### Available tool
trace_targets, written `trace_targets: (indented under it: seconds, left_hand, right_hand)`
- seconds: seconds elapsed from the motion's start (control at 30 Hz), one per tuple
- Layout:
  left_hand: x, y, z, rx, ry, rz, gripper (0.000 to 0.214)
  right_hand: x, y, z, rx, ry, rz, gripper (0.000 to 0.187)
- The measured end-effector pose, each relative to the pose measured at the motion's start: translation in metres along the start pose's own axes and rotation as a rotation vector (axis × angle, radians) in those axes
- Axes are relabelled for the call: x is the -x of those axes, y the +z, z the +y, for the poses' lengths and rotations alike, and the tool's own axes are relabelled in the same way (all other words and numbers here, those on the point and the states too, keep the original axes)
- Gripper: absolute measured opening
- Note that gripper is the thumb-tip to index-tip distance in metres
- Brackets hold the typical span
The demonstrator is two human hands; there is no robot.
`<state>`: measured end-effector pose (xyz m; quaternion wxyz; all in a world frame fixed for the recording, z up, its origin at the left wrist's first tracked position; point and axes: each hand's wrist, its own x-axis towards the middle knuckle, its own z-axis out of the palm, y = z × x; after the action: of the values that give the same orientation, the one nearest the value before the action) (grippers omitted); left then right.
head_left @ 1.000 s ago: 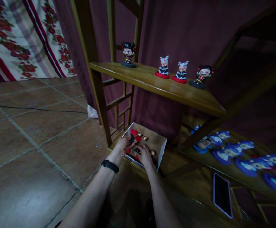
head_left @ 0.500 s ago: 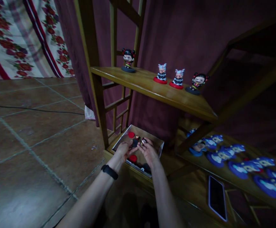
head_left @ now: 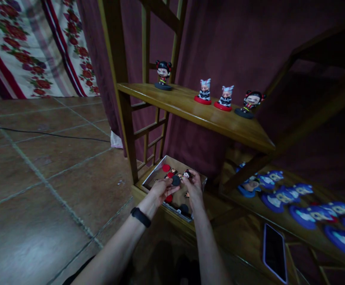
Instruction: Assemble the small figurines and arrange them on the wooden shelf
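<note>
Clamping a dark disc (head_left: 176, 181) between thumb and fingers of the left hand (head_left: 162, 189) and pinching a black-haired figurine (head_left: 187, 174) in the fingers of the right hand (head_left: 194, 184), close to each other above an open box (head_left: 180, 166); cannot tell touching from a narrow gap between disc and figurine. Lying in the box: a red disc (head_left: 166, 168) by the back left corner, another red disc (head_left: 168, 198) near the front edge, a second dark disc (head_left: 184, 209) by the front right corner, more small pieces towards the back edge. Standing upright on the wooden shelf (head_left: 178, 99) above: one black-haired figure (head_left: 163, 73) near the left end, two pale-haired figures (head_left: 204, 90) on red bases towards the right, another black-haired figure (head_left: 252, 101) by the right end. Blurred, on a lower shelf at right: several blue figures (head_left: 301, 192). Near them: a phone (head_left: 275, 251). Worn on the left wrist: a black band (head_left: 141, 217).
</note>
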<state>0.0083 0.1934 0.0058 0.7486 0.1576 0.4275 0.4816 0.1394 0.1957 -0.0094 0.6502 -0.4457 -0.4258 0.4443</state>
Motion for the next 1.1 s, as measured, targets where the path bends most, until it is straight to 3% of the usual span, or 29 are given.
trace_targets:
  seconds: [0.27, 0.53, 0.87, 1.1]
  left_hand:
    - [0.002, -0.002, 0.001, -0.033, -0.007, 0.018, 0.009]
    - [0.007, 0.002, 0.004, -0.040, 0.020, 0.020, 0.013]
    - [0.010, 0.005, 0.006, -0.101, 0.097, 0.046, 0.011]
    - [0.012, 0.006, 0.009, -0.085, 0.050, 0.017, 0.011]
  right_hand:
    - [-0.001, 0.001, 0.006, 0.124, -0.075, -0.018, 0.033]
    - [0.007, 0.010, -0.004, 0.130, -0.022, -0.039, 0.033]
    - [0.008, 0.009, -0.003, 0.244, -0.076, -0.056, 0.030]
    - [0.010, 0.010, -0.005, 0.205, -0.075, -0.020, 0.031]
